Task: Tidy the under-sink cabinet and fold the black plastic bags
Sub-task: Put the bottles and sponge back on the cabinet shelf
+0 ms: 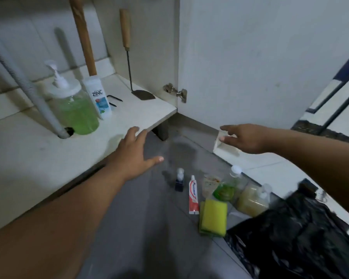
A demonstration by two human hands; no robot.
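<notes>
Both hands, left hand (136,150) and right hand (244,137), reached out spread and empty. The crumpled black plastic bags (294,234) lay on the floor below the right fingers (225,128): light, limp, slippery, probably best pinched at an edge.

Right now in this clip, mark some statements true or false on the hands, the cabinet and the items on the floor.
1. Both hands are empty. True: the left hand and right hand are open, fingers spread.
2. The toothpaste stands inside the cabinet. False: it lies on the floor, beside the sponge.
3. The green soap jar sits on the cabinet shelf beside the ZINC bottle. True.
4. The black bags are neatly folded. False: they lie crumpled on the floor.
5. The spatula lies on the floor. False: it stands on the shelf, leaning against the cabinet wall.
</notes>
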